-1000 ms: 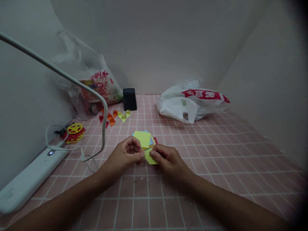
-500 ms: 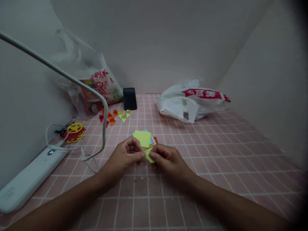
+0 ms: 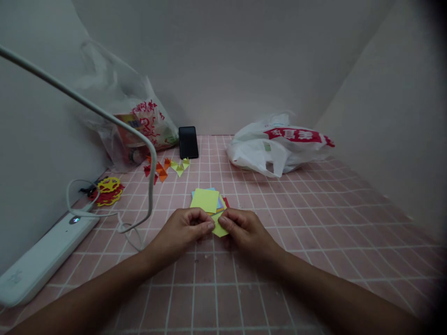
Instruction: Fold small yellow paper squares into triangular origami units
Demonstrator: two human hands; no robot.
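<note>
My left hand (image 3: 181,230) and my right hand (image 3: 244,230) meet near the middle of the pink tiled table (image 3: 314,223). Both pinch a small yellow-green paper piece (image 3: 219,230) between thumb and fingers, low over the surface. Just beyond the hands lies a small stack of coloured paper squares (image 3: 206,200), with a yellow-green sheet on top and blue, orange and red edges showing beneath.
Small folded orange and yellow paper shapes (image 3: 167,167) lie further back. A black phone (image 3: 188,142) leans on the wall. Plastic bags sit back left (image 3: 139,125) and back right (image 3: 279,146). A white lamp base (image 3: 42,256) with bent arm and cable stands left, by red-yellow paper cutouts (image 3: 106,190).
The hands have dropped slightly closer to the table, the left hand turning palm-down. The yellow-green piece stays pinched between them.
</note>
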